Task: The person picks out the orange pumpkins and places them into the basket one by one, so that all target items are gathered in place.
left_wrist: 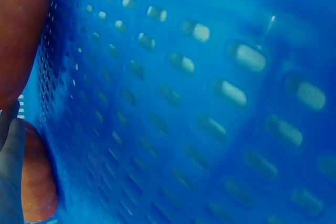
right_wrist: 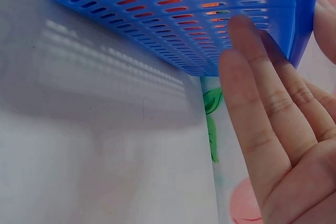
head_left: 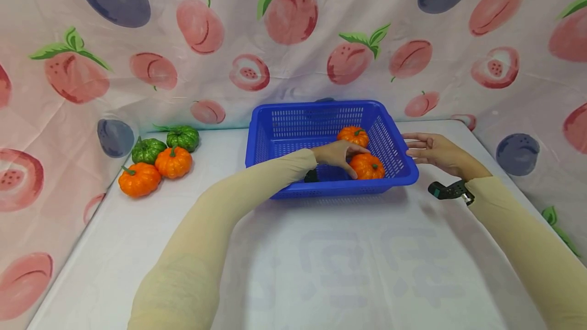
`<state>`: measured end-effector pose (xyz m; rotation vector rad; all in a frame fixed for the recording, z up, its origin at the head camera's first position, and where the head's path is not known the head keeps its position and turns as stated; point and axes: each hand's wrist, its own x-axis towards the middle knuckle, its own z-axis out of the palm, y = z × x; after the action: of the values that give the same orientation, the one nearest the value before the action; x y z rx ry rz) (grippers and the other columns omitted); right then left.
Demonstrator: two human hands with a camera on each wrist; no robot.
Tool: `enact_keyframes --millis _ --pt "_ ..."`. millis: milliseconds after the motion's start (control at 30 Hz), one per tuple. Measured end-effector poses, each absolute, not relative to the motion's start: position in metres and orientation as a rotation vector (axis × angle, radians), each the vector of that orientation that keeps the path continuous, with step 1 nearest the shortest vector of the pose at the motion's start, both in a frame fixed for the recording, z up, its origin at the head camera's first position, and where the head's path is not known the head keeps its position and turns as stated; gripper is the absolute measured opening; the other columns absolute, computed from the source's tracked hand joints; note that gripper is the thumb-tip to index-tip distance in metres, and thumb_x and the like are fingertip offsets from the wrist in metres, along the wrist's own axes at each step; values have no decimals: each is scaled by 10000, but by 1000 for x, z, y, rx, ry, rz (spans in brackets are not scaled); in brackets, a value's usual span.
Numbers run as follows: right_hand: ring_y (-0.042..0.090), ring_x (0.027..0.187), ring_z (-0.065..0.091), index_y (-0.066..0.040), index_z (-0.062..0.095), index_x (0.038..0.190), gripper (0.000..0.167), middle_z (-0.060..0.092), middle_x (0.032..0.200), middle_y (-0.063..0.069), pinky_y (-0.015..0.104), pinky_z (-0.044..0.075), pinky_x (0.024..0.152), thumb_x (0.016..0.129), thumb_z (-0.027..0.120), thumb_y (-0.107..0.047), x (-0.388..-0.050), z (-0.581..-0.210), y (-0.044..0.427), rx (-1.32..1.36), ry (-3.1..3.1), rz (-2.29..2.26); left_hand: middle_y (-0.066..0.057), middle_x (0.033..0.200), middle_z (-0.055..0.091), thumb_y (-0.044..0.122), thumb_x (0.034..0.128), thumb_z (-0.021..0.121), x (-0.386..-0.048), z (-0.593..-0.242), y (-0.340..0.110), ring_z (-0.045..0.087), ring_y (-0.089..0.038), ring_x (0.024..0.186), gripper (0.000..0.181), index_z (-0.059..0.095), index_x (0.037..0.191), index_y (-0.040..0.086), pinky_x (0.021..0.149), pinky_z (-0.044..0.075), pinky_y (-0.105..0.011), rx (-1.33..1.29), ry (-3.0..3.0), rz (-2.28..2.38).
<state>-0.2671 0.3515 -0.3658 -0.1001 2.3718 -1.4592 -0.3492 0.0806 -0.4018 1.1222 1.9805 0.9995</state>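
Note:
Inside the blue basket [head_left: 330,185], my left hand [head_left: 337,156] grips a small orange pumpkin [head_left: 368,167] near the front right corner, thumb and fingers on either side of it. Behind it in the basket lies a second orange pumpkin [head_left: 353,137]. In the left wrist view two orange pumpkins show at the left edge, beside the perforated blue wall [left_wrist: 173,98]. At the basket's right side is my right hand [head_left: 437,154], its fingers extended. The right wrist view has those fingers [right_wrist: 257,114] against or very near the outer wall; actual contact is hard to tell.
Two orange pumpkins [head_left: 139,180] and two green pumpkins [head_left: 183,139] sit together on the white table [head_left: 321,269] at the left. A fruit-print curtain [head_left: 293,65] hangs behind the basket. A black wrist camera [head_left: 449,190] juts from the right sleeve.

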Motion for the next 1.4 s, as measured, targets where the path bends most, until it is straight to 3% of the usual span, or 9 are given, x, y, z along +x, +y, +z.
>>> enact_keyframes --millis 1400 --pt "-81 920 613 8 197 1480 719 579 972 -290 159 541 809 931 588 -241 -263 -363 350 -100 2378 -1451 -125 1470 413 -40 754 739 -357 -415 80 383 -217 1370 763 381 1426 20 1104 354 -217 1141 1914 981"
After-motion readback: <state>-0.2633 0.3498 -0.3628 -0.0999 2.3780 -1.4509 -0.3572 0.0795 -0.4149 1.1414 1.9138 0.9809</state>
